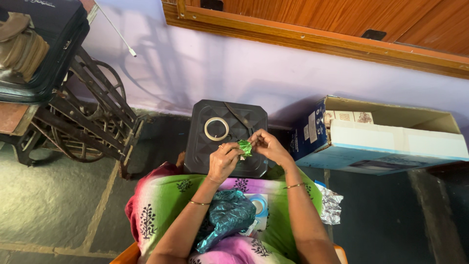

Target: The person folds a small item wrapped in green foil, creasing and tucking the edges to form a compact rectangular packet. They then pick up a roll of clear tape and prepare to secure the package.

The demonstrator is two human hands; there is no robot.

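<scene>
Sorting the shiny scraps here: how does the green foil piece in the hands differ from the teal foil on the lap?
The green foil piece is small and bright green; the teal foil is far larger and darker blue-green. The green piece is pinched between the left hand and right hand, while the teal foil lies loose on the lap. Both are crinkled and shiny.

Open cardboard box (381, 139) on the floor at right against the lilac wall: blue and white sides, brown flaps, small printed pictures on the inner flap. Crumpled silver foil wrapper (332, 205) on the floor just beside the person's right side. Teal shiny bag (227, 215) crumpled on the lap.
</scene>
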